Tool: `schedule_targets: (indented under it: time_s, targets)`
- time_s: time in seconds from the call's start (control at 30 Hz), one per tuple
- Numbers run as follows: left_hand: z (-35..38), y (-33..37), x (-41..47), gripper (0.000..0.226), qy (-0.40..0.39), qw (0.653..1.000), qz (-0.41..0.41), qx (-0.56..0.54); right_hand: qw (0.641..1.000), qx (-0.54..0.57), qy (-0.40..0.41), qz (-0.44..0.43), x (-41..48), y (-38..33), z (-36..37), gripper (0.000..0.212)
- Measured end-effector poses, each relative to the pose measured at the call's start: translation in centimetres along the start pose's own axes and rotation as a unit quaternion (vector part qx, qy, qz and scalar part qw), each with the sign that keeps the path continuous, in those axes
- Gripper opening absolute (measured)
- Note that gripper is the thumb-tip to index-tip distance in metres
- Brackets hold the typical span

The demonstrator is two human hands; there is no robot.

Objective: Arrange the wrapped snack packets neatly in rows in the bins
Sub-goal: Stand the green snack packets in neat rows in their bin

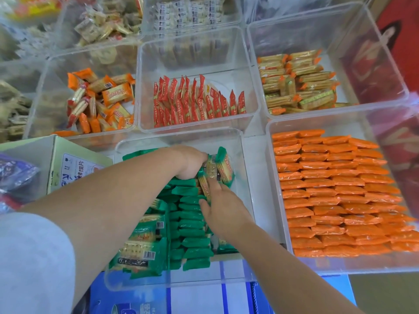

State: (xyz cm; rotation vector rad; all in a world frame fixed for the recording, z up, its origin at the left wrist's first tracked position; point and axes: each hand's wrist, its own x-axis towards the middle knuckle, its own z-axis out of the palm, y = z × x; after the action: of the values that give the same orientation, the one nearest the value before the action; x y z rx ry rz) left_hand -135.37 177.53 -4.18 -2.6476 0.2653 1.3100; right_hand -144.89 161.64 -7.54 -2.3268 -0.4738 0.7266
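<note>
Green wrapped cracker packets (pixel 192 214) fill the left and middle of a clear plastic bin (pixel 247 177) at the near centre, standing in rows on edge. My left hand (pixel 190 163) reaches into the far end of the bin, its fingers curled round a few upright green packets (pixel 223 167). My right hand (pixel 223 209) lies lower in the bin with fingers straight, pressing against the side of a packet row (pixel 204 182). The bin's right part shows bare floor.
A bin of orange packets (pixel 335 191) in tidy rows stands to the right. Behind are bins of red packets (pixel 197 103), loose orange packets (pixel 99 100) and tan-and-orange packets (pixel 297 82). A cardboard box (pixel 70 164) sits at the left; a blue carton (pixel 136 300) lies below.
</note>
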Motion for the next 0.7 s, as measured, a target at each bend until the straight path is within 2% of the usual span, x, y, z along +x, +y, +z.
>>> schedule_targets:
  time_s: [0.07,0.2,0.3,0.5,0.7]
  targets:
    - [0.0,0.0,-0.3,0.044,0.013,1.0,-0.003,-0.008,1.0,0.006,0.004,0.001,0.0,0.0,0.0,0.05]
    - [0.2,-0.4,-0.6,0.02,0.048,0.999,0.001,-0.002,1.0,0.019,-0.006,0.005,-0.1,-0.1,-0.1,0.053]
    - [0.3,-0.6,-1.1,0.02,0.094,0.995,0.004,-0.023,1.0,0.024,-0.015,0.001,-0.3,-0.1,-0.3,0.057]
    - [0.8,-1.1,-2.7,0.026,0.195,0.98,-0.004,-0.05,1.0,0.015,-0.003,-0.009,-0.5,-0.2,-0.2,0.044]
    - [3.1,-1.3,-4.8,0.022,0.248,0.961,-0.018,-0.123,1.0,0.016,-0.006,-0.001,-0.6,-0.3,-0.2,0.046]
